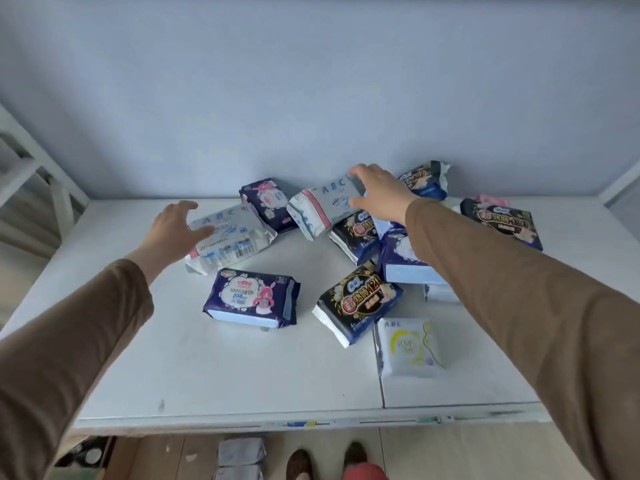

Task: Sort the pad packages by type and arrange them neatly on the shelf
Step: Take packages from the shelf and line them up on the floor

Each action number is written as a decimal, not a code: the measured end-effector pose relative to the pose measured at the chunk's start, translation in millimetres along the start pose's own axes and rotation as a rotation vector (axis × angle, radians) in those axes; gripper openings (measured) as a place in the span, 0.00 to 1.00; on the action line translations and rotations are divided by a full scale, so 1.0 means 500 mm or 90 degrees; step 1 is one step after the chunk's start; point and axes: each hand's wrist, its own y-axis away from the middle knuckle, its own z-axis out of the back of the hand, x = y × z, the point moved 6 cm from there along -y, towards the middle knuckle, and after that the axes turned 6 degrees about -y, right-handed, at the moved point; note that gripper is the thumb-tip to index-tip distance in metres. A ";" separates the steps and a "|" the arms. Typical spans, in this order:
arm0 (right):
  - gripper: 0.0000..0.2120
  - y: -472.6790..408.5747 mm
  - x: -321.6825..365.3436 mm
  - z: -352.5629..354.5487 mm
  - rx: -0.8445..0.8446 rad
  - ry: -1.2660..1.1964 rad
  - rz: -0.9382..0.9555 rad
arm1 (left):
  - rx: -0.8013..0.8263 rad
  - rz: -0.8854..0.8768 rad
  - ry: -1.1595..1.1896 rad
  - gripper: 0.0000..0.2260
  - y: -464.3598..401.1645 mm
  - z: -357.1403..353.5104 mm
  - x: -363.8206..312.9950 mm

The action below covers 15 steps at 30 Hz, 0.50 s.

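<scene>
Head view: I'm pairing ABC packs on the shelf (173, 358).
Right hand (377, 194): clamped on raised grey ABC pack (323, 206).
Left hand (176, 226): fingers spread, over matching ABC pack (230, 237), left of the raised one.
Tip: I'd stack them with edges aligned.

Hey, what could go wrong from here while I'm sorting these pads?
1. The right hand grips only one end of a grey ABC pack; the free end may sag or knock the dark packs beneath.
2. The left hand is open over a second ABC pack, so nothing secures it.
3. The green pack near the shelf edge could slide off.
</scene>
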 end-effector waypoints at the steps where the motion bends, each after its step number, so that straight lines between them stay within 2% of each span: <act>1: 0.29 -0.032 -0.012 0.002 0.017 0.006 -0.004 | 0.022 0.018 0.000 0.32 -0.022 -0.005 0.011; 6: 0.37 -0.176 -0.059 -0.012 0.166 0.040 0.017 | 0.174 0.084 0.054 0.40 -0.089 -0.045 0.046; 10: 0.49 -0.247 -0.066 -0.057 0.322 0.070 0.047 | 0.316 0.091 0.085 0.46 -0.100 -0.060 0.039; 15: 0.58 -0.299 -0.061 -0.096 0.448 0.184 0.083 | 0.470 0.074 -0.036 0.54 -0.096 -0.080 0.003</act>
